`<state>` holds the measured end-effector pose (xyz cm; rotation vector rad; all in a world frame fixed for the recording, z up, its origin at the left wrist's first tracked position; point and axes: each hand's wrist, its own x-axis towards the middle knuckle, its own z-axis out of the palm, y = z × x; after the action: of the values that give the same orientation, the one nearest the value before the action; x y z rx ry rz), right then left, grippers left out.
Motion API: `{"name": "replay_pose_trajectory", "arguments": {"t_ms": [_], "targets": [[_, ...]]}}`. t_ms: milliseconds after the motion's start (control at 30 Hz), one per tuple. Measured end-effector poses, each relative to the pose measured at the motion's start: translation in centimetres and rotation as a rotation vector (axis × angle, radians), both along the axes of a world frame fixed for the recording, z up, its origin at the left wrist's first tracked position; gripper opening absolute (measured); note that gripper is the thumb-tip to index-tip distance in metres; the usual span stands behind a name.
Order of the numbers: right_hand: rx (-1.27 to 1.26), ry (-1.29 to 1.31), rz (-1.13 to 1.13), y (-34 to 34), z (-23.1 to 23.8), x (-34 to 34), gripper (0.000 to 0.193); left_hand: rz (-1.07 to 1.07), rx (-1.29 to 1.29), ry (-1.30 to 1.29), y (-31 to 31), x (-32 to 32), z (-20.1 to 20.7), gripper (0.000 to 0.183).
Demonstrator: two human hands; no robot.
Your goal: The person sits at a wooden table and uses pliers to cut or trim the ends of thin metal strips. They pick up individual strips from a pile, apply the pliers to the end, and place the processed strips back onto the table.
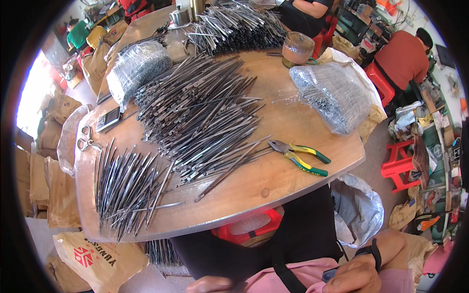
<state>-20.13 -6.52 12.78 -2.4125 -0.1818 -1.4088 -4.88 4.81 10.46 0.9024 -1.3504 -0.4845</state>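
Pink cloth [312, 267] covers part of our body at the lower edge, and over it rests our right hand [355, 275], fingers curled inward, a black band [376, 254] around its wrist. At its fingertips we see a small blue-grey piece [330, 275] with a dark round spot; we cannot tell whether the fingers grip it or only touch it. Our left hand [211, 284] is blurred and cut off by the lower edge, so we cannot tell how far open it is or whether it has hold of anything. Beyond our knees, the wooden table [273, 97] bears a large heap of dark metal strips [200, 117], with a smaller bunch [124, 185] toward its near left corner. We have yellow-and-green pliers [288, 149] lying right of the heap, and at the left edge, scissors [89, 143] near a small grey device [108, 119]
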Motion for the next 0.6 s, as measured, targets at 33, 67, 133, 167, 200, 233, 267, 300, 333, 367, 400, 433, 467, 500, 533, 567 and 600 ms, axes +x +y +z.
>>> {"name": "replay_pose_trajectory", "arguments": {"t_ms": [33,67,133,167,200,233,267,300,333,367,400,433,467,500,533,567,600], "targets": [[0.004,-0.007,-0.014,0.2,0.0,0.1,0.003,0.005,-0.005,-0.01,0.1,0.1,0.1,0.026],[0.01,-0.014,-0.023,0.4,0.2,0.0,0.003,0.007,-0.011,-0.016,0.0,0.1,0.2,0.027],[0.022,-0.026,-0.041,0.7,0.8,-0.1,0.003,0.006,-0.053,-0.02,-0.1,-0.1,0.3,0.027],[0.049,-0.059,-0.047,0.9,0.5,0.1,0.004,0.014,-0.062,-0.033,0.0,-0.1,0.5,0.028],[0.076,-0.092,-0.054,1.1,0.3,0.3,0.005,0.026,-0.076,-0.043,0.0,-0.1,0.6,0.028],[0.103,-0.124,-0.06,1.3,0.1,0.5,0.005,0.041,-0.111,-0.051,-0.2,-0.2,0.9,0.028],[0.03,-0.136,-0.04,1.4,-0.4,0.3,0.006,0.054,-0.174,-0.043,-0.2,-0.3,1.2,0.029],[-0.043,-0.148,-0.02,1.3,-1.2,-0.1,0.007,0.061,-0.207,-0.038,-0.2,-0.3,1.5,0.029],[-0.052,-0.122,-0.035,1.4,-1.3,-0.2,0.007,0.066,-0.218,-0.048,-0.1,-0.2,1.9,0.029],[-0.066,-0.083,-0.066,1.5,-1.2,-0.6,0.008,-0.023,-0.049,-0.063,0.7,0.4,2.5,0.03],[-0.002,-0.024,-0.116,1.5,-0.6,-0.5,0.009,-0.086,0.138,-0.112,1.5,1.1,3.2,0.03],[0.061,0.036,-0.166,1.3,-0.4,-0.4,0.009,-0.085,0.152,-0.147,1.6,1.3,3.0,0.031],[0.051,0.04,-0.104,0.8,-0.3,-0.2,0.01,-0.086,0.149,-0.18,1.5,1.6,3.0,0.031],[0.04,0.044,-0.043,0.2,-0.2,0.0,0.01,-0.087,0.146,-0.213,1.3,1.8,3.0,0.032],[0.029,0.048,0.018,-0.1,-0.1,0.1,0.011,-0.088,0.143,-0.247,1.2,2.0,3.0,0.032],[0.073,0.087,-0.056,0.4,-0.2,0.0,0.011,-0.078,0.143,-0.271,1.2,2.1,2.7,0.034],[0.117,0.127,-0.13,1.3,-0.1,-0.1,0.01,-0.069,0.143,-0.296,1.3,2.3,2.4,0.035]]}}
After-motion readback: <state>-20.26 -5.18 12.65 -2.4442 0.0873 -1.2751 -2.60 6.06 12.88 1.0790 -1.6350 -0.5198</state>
